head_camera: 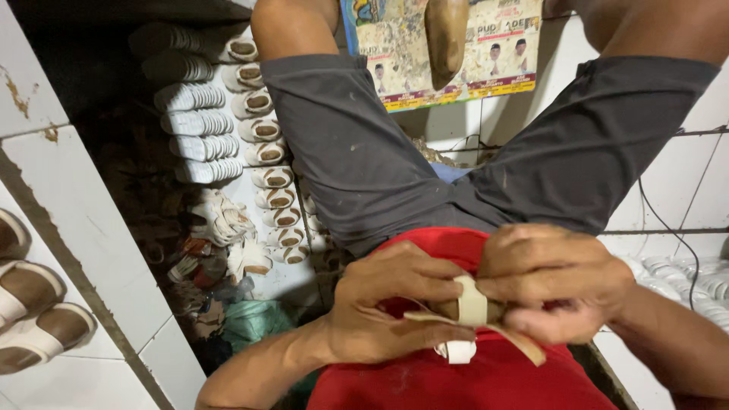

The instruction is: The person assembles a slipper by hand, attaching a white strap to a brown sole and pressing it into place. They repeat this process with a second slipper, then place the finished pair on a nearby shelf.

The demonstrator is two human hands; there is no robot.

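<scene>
Far left, on the tiled ledge (pixel 91 250), you've got a few finished sandals (pixel 34 311) w/ brown footbeds and pale straps. Right of those, on the floor (pixel 228 190), sit stacks of pale soles (pixel 194 121) and a column of small sandals (pixel 266 163), plus a loose heap of straps and scraps (pixel 220 228). None of that is in your hands.

Centre, close to your body over the red shirt (pixel 425 380): your left hand (pixel 395 311) is closed around the near end of the sandal piece (pixel 456 311), thumb and fingers wrapped, so the grip is narrow and holding it. The piece looks thin and light, tan sole w/ a pale strap (pixel 472 300) looped across it. It probably flexes easily, esp. the thin tan edge poking out lower right, so pinch it flat rather than by the tip. A small rolled bit of pale strap (pixel 456 351) hangs just under the left hand; it looks soft and floppy, likely to slip if you only hold the end.

Right of the strap, your right hand (pixel 554 285) is closed over the other end, fingers curled down, grip tight on the same piece. Best hold seems to be either side of the strap, where both hands sit now.

Far right, more pale soles (pixel 699 281) lie on the floor, and a black cable (pixel 668 228) runs down the tiled wall.
</scene>
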